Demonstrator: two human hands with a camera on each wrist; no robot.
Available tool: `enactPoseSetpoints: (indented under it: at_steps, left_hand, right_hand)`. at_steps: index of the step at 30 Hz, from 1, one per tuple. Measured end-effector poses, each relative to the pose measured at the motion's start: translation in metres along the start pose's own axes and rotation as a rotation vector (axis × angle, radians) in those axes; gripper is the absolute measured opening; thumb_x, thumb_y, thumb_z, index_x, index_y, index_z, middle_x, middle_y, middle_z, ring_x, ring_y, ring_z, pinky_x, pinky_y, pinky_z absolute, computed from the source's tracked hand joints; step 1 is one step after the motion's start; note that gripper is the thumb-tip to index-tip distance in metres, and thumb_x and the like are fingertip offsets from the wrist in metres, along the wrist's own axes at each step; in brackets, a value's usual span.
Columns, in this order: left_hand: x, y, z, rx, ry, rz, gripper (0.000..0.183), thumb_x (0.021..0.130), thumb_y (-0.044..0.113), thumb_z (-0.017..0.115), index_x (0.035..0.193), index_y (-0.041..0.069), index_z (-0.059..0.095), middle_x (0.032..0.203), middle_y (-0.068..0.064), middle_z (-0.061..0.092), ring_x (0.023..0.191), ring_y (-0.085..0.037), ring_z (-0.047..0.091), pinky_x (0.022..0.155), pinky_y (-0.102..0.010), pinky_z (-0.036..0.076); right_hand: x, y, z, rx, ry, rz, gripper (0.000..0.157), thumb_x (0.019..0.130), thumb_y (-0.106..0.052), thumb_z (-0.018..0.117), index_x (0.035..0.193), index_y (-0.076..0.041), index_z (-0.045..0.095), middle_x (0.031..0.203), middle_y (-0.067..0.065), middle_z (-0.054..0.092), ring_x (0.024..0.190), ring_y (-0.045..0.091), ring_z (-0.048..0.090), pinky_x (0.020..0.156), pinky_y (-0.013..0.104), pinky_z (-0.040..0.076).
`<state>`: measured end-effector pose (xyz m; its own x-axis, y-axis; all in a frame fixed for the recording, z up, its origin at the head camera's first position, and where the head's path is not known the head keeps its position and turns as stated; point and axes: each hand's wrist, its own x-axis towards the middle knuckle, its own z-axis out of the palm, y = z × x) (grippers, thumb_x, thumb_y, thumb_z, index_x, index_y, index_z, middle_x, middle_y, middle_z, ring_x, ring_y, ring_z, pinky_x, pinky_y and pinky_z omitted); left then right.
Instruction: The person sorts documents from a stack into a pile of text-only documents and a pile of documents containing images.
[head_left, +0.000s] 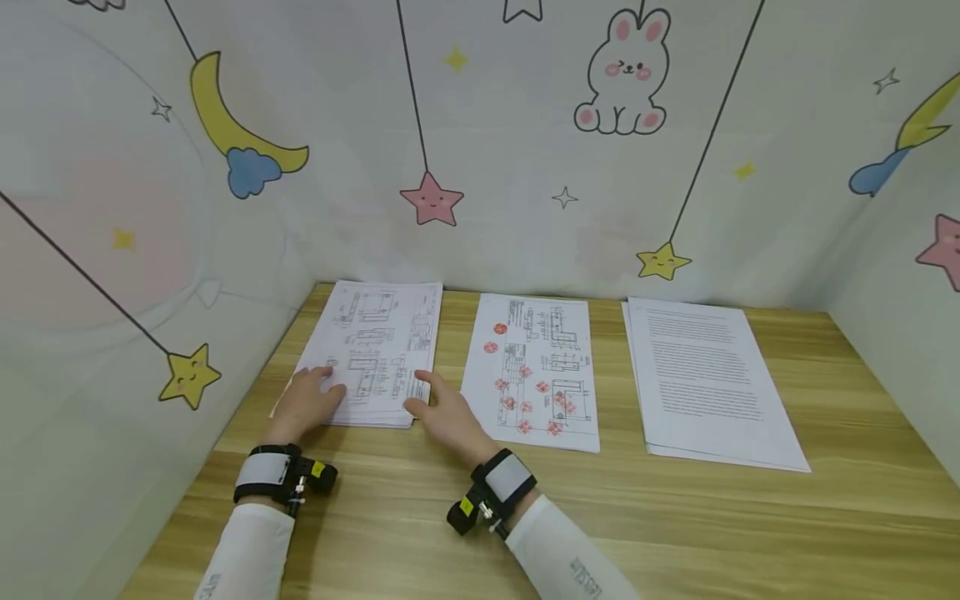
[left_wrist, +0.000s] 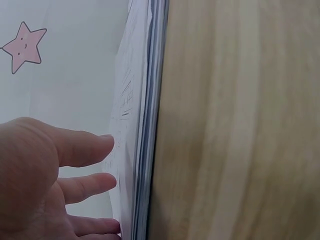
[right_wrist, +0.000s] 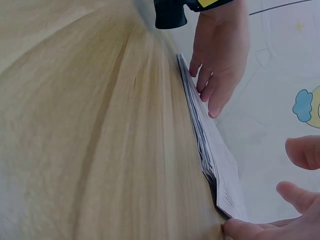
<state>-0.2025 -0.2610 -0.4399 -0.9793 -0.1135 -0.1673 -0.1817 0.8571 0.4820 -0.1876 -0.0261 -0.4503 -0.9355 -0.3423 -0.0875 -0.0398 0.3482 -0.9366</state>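
Note:
A stack of printed sheets with technical line drawings [head_left: 375, 342] lies at the left of the table. My left hand [head_left: 303, 404] is at its front left side, fingers spread and loosely bent, fingertips at the paper. On the opposite side, my right hand [head_left: 452, 421] has thumb and fingers apart near the stack's right edge. In the left wrist view, the left thumb and fingers [left_wrist: 87, 187] extend toward the top sheet. The right wrist view shows the stack's layered edge [right_wrist: 197, 125] between both hands, with right fingertips low beside its near corner.
A drawing sheet with red stamp marks [head_left: 532, 375] lies in the middle of the wooden table [head_left: 375, 508]. Right of it are sheets of printed text [head_left: 705, 383], slightly fanned. A pale cartoon-printed curtain [head_left: 525, 233] stands along the back and sides.

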Motion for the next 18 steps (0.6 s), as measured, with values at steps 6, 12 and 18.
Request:
enactPoseSetpoints:
  at_steps: [6, 12, 18]
  left_hand:
    - [-0.002, -0.001, 0.004, -0.021, 0.004, -0.001, 0.056, 0.093, 0.026, 0.044, 0.137, -0.009, 0.038, 0.144, -0.041, 0.019, 0.129, -0.058, 0.024, 0.103, -0.066, 0.026]
    - [-0.004, 0.000, 0.009, -0.027, 0.037, 0.004, 0.054, 0.092, 0.025, 0.045, 0.134, -0.008, 0.042, 0.142, -0.040, 0.021, 0.124, -0.058, 0.030, 0.101, -0.066, 0.029]
    - [-0.004, 0.004, 0.009, -0.016, 0.047, 0.005, 0.053, 0.092, 0.025, 0.045, 0.134, -0.008, 0.043, 0.141, -0.040, 0.023, 0.122, -0.058, 0.033, 0.100, -0.066, 0.030]
  right_hand:
    - [0.005, 0.000, -0.004, 0.247, 0.104, 0.089, 0.051, 0.091, -0.025, 0.055, 0.139, -0.013, 0.044, 0.131, 0.016, 0.052, 0.114, 0.029, 0.050, 0.090, 0.040, 0.043]
    - [0.010, 0.002, -0.012, 0.548, 0.161, 0.215, 0.050, 0.091, -0.016, 0.052, 0.140, -0.012, 0.042, 0.141, 0.017, 0.044, 0.118, 0.028, 0.051, 0.090, 0.043, 0.050]
    - [0.015, 0.004, -0.016, 0.633, 0.157, 0.272, 0.058, 0.090, -0.013, 0.053, 0.145, -0.013, 0.033, 0.119, 0.016, 0.056, 0.088, 0.021, 0.055, 0.070, 0.032, 0.053]
